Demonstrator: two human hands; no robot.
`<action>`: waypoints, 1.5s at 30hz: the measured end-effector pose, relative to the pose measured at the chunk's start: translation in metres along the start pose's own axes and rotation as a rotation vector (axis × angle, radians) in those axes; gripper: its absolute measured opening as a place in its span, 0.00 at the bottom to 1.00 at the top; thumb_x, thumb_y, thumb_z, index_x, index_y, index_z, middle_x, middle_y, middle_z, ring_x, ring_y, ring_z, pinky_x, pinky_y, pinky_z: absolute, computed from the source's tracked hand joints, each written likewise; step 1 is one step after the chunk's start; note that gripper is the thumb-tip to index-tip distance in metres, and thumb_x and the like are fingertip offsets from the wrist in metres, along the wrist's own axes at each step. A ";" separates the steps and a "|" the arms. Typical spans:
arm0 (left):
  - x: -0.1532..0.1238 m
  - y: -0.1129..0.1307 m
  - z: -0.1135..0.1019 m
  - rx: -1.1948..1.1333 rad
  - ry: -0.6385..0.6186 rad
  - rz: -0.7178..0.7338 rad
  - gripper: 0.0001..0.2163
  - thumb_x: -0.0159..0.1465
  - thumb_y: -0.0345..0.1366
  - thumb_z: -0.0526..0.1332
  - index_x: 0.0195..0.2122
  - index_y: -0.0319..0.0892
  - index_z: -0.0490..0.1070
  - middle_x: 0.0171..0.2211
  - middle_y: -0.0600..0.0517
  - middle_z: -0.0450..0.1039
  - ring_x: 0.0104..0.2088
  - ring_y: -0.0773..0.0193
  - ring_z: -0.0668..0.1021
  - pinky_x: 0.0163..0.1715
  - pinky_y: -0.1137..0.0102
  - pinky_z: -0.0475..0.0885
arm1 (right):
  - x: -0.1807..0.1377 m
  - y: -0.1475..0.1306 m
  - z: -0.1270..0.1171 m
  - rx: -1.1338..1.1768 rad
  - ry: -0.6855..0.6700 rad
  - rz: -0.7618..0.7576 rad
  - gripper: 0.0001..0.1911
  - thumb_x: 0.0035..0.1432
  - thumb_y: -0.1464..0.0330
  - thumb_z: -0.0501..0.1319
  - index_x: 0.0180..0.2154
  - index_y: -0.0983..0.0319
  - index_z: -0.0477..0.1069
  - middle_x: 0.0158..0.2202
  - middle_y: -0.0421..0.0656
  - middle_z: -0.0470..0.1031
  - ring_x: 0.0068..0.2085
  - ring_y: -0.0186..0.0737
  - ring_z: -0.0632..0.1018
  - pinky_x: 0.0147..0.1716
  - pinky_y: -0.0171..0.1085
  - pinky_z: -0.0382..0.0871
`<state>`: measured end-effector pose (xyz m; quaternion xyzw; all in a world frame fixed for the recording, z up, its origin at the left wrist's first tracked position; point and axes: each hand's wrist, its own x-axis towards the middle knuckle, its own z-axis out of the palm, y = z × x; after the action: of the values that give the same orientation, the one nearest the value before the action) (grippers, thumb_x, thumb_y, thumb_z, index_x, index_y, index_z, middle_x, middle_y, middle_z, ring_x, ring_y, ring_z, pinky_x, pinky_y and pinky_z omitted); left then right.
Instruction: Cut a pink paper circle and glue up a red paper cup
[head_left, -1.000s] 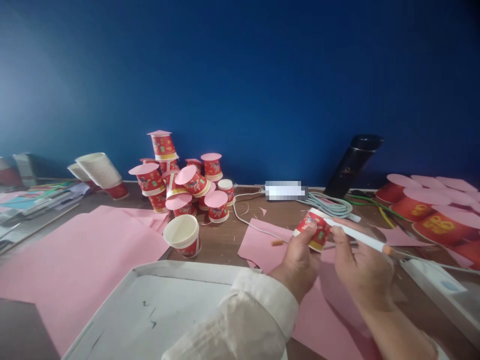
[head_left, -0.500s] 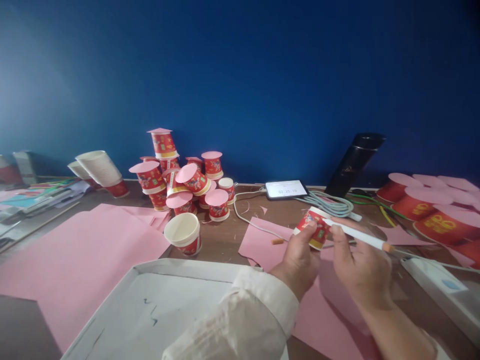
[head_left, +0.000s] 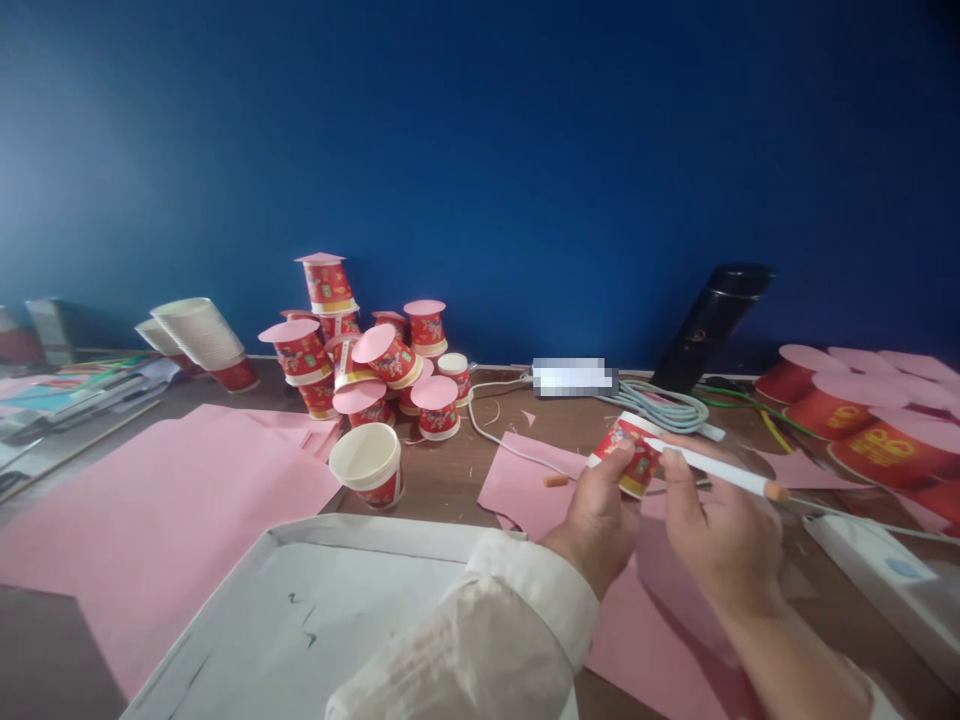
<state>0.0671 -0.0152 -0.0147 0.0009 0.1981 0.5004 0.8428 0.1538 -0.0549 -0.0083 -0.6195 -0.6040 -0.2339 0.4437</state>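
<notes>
My left hand (head_left: 600,510) is closed around a small red printed paper cup (head_left: 626,450), its thumb pressed along the side. The cup is tilted, with a white edge at the top and a yellow band low down. Pinched in my right hand (head_left: 724,530) is a white pen (head_left: 720,468) with an orange end pointing right. Its narrow tip meets the right side of the cup; whether it presses there I cannot tell. Below both hands lies pink paper (head_left: 637,620). A small orange cap-like piece (head_left: 556,481) rests left of the cup.
Left of centre, red cups topped with pink discs (head_left: 386,355) are piled up. An open cup (head_left: 367,465) stands before them, behind a white tray (head_left: 300,600). A black flask (head_left: 712,325) leans against the wall near coiled cable (head_left: 660,405). Larger red cups (head_left: 885,445) stand right.
Both hands, the cup and the pen keep almost the same position. The view has shifted very slightly.
</notes>
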 end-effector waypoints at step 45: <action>0.000 -0.001 0.000 0.006 -0.015 0.024 0.04 0.64 0.28 0.68 0.40 0.37 0.79 0.43 0.43 0.84 0.43 0.61 0.85 0.56 0.70 0.76 | -0.001 0.004 -0.003 0.001 0.124 0.086 0.16 0.71 0.61 0.59 0.47 0.62 0.81 0.41 0.53 0.86 0.49 0.52 0.86 0.51 0.46 0.79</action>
<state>0.0675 -0.0158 -0.0144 0.0097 0.1935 0.5099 0.8381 0.1579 -0.0573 -0.0083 -0.6289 -0.5483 -0.2524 0.4900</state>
